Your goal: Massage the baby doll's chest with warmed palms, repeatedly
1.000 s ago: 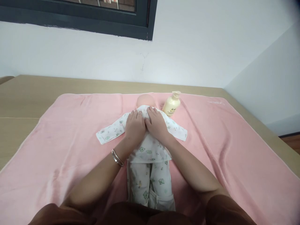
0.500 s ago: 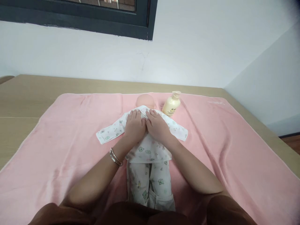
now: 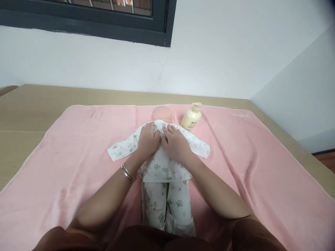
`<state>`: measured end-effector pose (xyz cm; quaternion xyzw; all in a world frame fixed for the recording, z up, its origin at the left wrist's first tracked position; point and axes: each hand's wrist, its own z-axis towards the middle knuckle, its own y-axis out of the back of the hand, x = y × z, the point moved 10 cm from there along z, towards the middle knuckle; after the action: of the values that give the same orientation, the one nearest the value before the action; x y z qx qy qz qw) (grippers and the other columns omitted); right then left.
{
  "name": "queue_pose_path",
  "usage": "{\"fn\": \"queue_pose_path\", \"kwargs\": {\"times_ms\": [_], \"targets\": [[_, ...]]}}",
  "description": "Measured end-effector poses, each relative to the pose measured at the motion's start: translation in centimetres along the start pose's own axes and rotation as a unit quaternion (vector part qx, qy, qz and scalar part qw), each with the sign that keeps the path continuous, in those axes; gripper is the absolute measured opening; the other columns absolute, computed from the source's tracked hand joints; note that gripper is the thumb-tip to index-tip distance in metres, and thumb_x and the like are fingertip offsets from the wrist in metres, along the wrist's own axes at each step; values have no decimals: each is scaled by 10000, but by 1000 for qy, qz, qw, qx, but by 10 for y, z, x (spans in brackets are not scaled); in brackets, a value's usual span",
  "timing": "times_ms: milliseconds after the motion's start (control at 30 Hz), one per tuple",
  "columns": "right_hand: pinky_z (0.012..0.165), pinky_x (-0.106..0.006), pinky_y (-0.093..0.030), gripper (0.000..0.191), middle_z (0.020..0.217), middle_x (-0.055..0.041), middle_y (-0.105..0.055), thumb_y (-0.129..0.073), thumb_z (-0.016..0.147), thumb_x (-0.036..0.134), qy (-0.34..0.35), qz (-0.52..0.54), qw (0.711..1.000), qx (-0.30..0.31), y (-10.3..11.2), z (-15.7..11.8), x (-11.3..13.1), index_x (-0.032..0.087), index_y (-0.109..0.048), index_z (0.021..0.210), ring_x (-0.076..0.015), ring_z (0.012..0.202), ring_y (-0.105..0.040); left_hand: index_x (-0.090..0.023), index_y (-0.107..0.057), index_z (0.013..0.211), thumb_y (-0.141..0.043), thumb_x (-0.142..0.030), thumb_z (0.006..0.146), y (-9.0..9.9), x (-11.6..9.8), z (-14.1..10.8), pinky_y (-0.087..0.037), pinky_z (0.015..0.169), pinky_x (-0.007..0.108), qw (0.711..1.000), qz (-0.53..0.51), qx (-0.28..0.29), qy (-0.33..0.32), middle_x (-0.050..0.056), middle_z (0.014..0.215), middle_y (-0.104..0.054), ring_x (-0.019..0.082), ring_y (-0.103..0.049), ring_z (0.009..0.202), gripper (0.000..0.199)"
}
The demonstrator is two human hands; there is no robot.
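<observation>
Smooth-headed doll (image 3: 162, 114) in white printed pyjamas (image 3: 166, 170); left hand (image 3: 148, 140), right hand (image 3: 176, 144) flat on it, grip spread, empty; pink blanket (image 3: 272, 167), wooden surface (image 3: 78, 95), white wall (image 3: 209, 55)

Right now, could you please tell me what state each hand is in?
Left hand: open, palm down on the white printed top, no grip visible.
Right hand: open, palm down on the same top, no grip visible.

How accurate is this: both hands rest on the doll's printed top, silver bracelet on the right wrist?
Not quite: the head view shows the silver bracelet on the left wrist. Left hand and right hand do rest on the printed top.
</observation>
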<state>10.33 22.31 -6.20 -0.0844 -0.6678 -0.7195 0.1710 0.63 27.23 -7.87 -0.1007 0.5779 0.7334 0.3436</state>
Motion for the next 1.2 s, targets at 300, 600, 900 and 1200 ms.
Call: {"fn": "queue_pose_path", "kwargs": {"times_ms": [300, 600, 900, 1200], "targets": [[1225, -549, -249, 606, 1571, -216, -392, -237, 1022, 337, -28, -21, 999, 5, -8, 20, -27, -5, -352, 1509, -328, 1502, -312, -82, -466, 1422, -388, -246, 927, -10, -33, -25, -288, 1227, 537, 999, 31, 26, -20, 197, 1551, -431, 329, -323, 1496, 527], [1244, -481, -273, 565, 1560, -173, -431, -293, 990, 276, 0, -12, 1000, -20, -4, 3, -1, 35, -436, 1481, -298, 1494, -342, -97, -530, 1330, -322, -214, 929, -8, -5, -7, -260, 1219, 582, 1000, 21, -4, -18, 202, 1433, -549, 315, -426, 1419, 466], [1246, -498, -229, 582, 1575, -168, -409, -324, 1010, 383, -27, 15, 1000, -2, -6, 27, -31, 65, -425, 1486, -289, 1500, -330, -48, -457, 1436, -367, -290, 964, -5, -31, -26, -289, 1210, 575, 997, 67, 35, 8, 241, 1536, -436, 372, -341, 1481, 539], [1236, -499, -258, 585, 1578, -226, -378, -290, 1014, 291, -16, -67, 998, -14, -4, -7, 9, -13, -368, 1507, -344, 1495, -325, -97, -605, 1225, -310, -196, 921, 2, -4, 3, -434, 1134, 457, 998, 27, 59, -20, 189, 1303, -648, 274, -565, 1286, 436]]}}
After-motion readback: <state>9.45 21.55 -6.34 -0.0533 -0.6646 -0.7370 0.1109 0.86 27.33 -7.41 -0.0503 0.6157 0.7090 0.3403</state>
